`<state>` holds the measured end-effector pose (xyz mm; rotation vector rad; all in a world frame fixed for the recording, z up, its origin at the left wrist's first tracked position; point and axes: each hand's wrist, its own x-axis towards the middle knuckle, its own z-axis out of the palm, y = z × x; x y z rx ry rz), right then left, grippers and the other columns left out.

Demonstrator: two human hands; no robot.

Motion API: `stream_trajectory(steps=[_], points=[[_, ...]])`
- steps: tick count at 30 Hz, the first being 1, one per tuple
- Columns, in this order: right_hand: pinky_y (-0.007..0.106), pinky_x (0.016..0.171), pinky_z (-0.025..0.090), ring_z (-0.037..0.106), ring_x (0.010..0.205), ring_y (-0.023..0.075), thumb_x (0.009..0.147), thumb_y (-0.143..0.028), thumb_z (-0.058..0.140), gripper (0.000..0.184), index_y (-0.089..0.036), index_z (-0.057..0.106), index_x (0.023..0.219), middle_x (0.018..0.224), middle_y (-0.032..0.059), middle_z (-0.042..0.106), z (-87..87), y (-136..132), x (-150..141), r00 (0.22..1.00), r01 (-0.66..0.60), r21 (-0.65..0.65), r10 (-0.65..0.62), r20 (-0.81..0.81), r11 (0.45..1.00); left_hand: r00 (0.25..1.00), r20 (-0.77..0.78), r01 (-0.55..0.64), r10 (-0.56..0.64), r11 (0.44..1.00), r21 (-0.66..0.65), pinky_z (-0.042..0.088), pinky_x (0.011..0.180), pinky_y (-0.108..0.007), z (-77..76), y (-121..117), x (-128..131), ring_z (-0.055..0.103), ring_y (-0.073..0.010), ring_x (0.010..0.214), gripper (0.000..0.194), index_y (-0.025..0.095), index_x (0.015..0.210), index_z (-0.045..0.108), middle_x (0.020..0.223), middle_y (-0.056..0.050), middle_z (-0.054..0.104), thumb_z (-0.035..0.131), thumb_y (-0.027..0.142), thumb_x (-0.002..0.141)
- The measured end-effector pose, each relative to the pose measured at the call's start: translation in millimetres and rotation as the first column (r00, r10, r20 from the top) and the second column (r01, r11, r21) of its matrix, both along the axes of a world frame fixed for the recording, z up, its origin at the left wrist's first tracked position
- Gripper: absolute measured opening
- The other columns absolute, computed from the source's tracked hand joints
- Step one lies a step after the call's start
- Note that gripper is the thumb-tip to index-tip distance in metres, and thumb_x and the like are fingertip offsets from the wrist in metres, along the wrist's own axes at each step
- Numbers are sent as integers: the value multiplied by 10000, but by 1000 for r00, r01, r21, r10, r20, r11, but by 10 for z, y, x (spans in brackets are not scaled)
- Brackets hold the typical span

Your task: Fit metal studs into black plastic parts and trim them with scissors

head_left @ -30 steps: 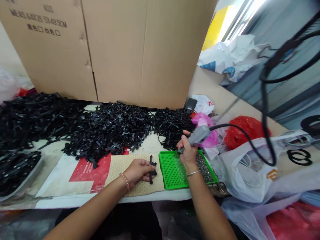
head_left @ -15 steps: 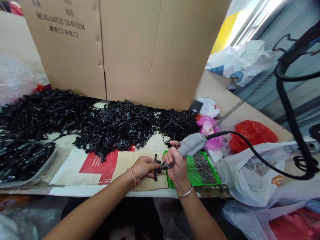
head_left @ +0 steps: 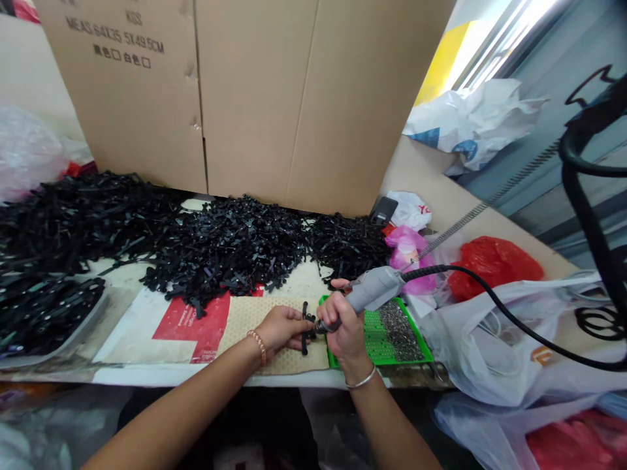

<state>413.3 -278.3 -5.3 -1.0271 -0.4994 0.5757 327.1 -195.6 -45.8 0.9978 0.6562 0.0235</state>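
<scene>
My left hand (head_left: 281, 328) is closed on a small black plastic part (head_left: 305, 328), pressing it on a beige honeycomb mat (head_left: 245, 316). My right hand (head_left: 341, 321) grips a grey electric screwdriver (head_left: 372, 290), whose tip touches the black part. A black cable (head_left: 494, 303) runs from the tool off to the right. Just right of the hands lies a green perforated tray (head_left: 377, 339) with several small metal screws (head_left: 399, 329) heaped in it.
A long heap of black plastic parts (head_left: 215, 245) covers the table behind the mat, with more in a grey tray (head_left: 44, 313) at left. A big cardboard box (head_left: 245, 91) stands behind. Plastic bags, white (head_left: 494, 356), red (head_left: 492, 264) and pink (head_left: 409, 251), crowd the right side.
My right hand carried the screwdriver from the green tray leftward to the black part in my left hand. In the last half second both hands stay almost still.
</scene>
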Motion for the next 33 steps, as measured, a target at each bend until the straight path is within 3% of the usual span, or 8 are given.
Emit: stream_trajectory(steps=[22, 33], points=[[209, 457, 333, 306, 398, 76, 789, -331, 633, 246, -225, 492, 961, 483, -117, 356, -43, -32, -31, 999, -40, 50, 38, 30, 998, 1000, -8, 17, -17, 1000, 5, 507, 525, -237, 0, 1, 12, 588, -119, 551, 463, 118, 621, 618, 583, -17, 625, 853, 463, 420], [206, 444, 342, 302, 375, 71, 850, -328, 605, 146, -231, 516, 915, 459, -119, 356, -182, -30, 54, 927, -349, 74, 332, 171, 934, 999, -28, -18, 19, 999, 29, 503, 482, -224, -40, -24, 34, 562, -98, 492, 388, 106, 584, 628, 566, -21, 625, 832, 407, 450]])
